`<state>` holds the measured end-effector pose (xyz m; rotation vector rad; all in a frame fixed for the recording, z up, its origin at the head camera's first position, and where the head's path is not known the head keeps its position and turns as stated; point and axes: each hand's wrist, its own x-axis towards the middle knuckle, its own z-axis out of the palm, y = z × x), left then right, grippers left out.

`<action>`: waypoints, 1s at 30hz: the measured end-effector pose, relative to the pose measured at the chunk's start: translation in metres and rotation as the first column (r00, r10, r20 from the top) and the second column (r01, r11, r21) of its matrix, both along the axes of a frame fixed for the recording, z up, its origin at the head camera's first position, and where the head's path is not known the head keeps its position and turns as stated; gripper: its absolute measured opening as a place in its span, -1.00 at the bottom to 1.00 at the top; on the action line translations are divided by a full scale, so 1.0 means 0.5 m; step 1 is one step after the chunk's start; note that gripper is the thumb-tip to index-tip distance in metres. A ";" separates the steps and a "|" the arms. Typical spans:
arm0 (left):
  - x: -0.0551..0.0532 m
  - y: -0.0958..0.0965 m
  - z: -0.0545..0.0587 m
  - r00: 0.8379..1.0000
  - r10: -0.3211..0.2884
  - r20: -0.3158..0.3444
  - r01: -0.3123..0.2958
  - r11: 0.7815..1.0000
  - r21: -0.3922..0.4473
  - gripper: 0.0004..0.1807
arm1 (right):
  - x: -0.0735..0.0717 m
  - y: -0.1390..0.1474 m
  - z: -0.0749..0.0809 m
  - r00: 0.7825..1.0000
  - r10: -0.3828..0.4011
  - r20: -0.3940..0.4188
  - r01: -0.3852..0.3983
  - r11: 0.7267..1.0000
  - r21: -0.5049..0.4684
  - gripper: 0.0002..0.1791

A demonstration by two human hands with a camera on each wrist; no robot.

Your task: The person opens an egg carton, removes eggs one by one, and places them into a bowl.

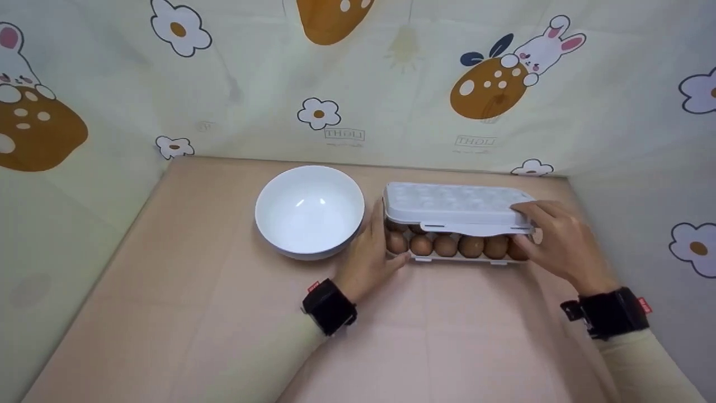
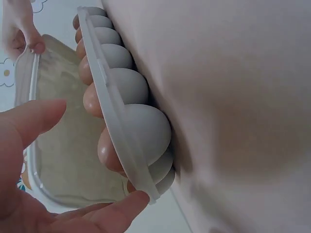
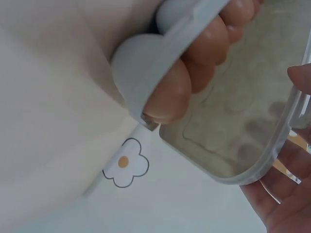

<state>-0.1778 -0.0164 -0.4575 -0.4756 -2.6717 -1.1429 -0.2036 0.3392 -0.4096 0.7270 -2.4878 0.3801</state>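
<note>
A white plastic egg box [image 2: 114,109] sits on the table with brown eggs [image 1: 446,246] in its cups. Its lid [image 1: 453,202] is hinged at the back and tilted partly up, so the front row of eggs shows while those behind are mostly hidden. My right hand [image 1: 565,243] pinches the lid at its right end, thumb at the front rim and fingers over the outside. At the box's left end, my left hand [image 1: 366,263] lies with fingers extended; a fingertip [image 2: 141,198] touches the tray's corner in the left wrist view.
A white bowl [image 1: 310,210] stands to the left of the egg box, close beside my left hand. The table [image 1: 212,313] has a pinkish cover. Behind it and at both sides hang printed curtains [image 1: 251,84] with flowers and rabbits.
</note>
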 end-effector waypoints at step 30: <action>-0.024 -0.004 -0.030 1.000 -0.024 -0.012 0.023 0.993 -0.113 -0.20 | -0.142 -0.025 0.044 0.953 -0.220 0.208 0.303 0.725 -0.618 -0.63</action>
